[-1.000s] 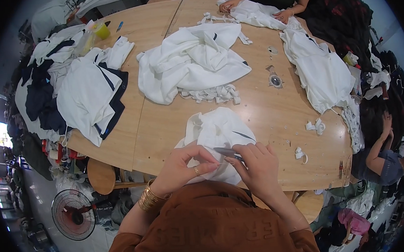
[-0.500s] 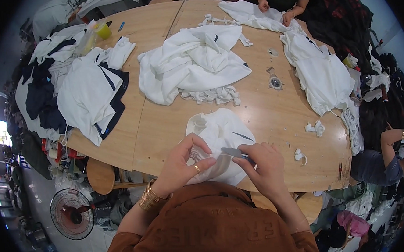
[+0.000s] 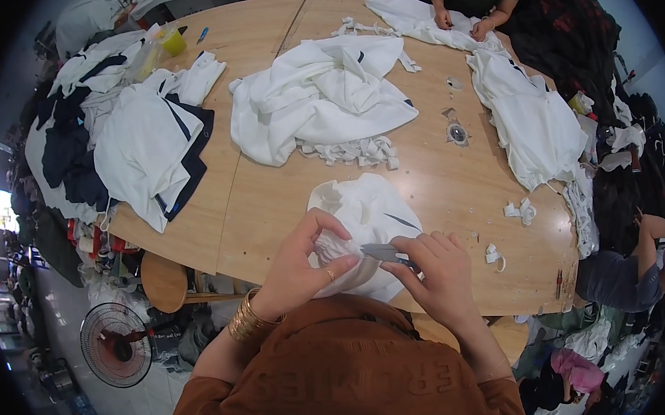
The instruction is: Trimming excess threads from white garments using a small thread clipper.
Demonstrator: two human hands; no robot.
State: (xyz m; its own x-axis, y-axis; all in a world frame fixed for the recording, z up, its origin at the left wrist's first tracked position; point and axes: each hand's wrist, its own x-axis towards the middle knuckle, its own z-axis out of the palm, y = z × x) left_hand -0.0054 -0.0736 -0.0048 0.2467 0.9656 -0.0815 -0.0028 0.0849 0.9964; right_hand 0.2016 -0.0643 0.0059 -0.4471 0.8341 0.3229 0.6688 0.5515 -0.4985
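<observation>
A white garment [image 3: 371, 205] with a small dark stripe lies bunched at the near table edge, in front of my body. My left hand [image 3: 310, 257] is closed on its gathered, ribbed-looking edge, with thumb and fingers pinching the cloth. In my right hand [image 3: 431, 266] is a pair of grey thread snips [image 3: 382, 252], gripped between thumb and fingers. The blades point left, and their tips are at the cloth beside my left fingertips. Whether a thread lies between the blades is too small to tell.
Beyond my hands lies a larger white garment pile [image 3: 317, 93] with white trimmings [image 3: 356, 152] at its near side. White and navy garments [image 3: 143, 143] are heaped left. A watch [image 3: 457, 132] lies right of centre. Across the table, a co-worker's hands [image 3: 462, 27] handle white cloth.
The snips' blades have moved slightly left and now show longer against the cloth. My left hand has the gathered edge bunched up more. The view has shifted slightly.
</observation>
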